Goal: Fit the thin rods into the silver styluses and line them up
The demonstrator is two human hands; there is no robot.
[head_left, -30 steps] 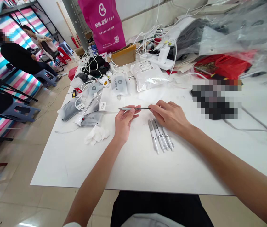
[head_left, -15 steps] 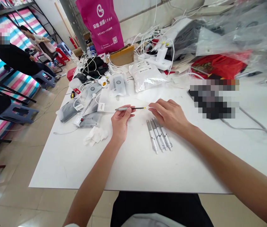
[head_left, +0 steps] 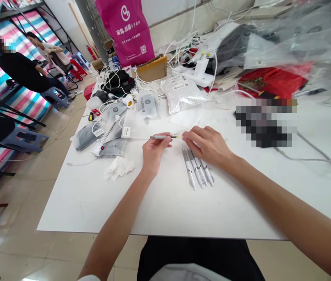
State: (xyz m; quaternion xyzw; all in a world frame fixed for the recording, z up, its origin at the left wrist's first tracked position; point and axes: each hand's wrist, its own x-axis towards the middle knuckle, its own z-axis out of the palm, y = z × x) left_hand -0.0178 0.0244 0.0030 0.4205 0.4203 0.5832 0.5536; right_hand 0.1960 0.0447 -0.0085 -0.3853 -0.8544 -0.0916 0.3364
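My left hand (head_left: 153,153) pinches a grey pen barrel (head_left: 160,137) held level above the white table (head_left: 165,203). A thin refill with a yellow end (head_left: 177,136) sticks out of the barrel's right end toward my right hand (head_left: 209,145), whose fingers are closed on the refill's end. Just below my right hand several silver-and-clear pens (head_left: 197,169) lie side by side on the table.
Crumpled white tissue (head_left: 119,168) lies left of my left hand. Grey pouches (head_left: 146,104), cables, a white packet (head_left: 183,93), a cardboard box (head_left: 152,68) and a magenta bag (head_left: 127,27) crowd the far side. Red and clear plastic bags (head_left: 273,80) lie at right. People sit at left.
The exposed length of dark refill between my hands has shortened; my hands have come closer together, and now only the yellow end shows outside the barrel.
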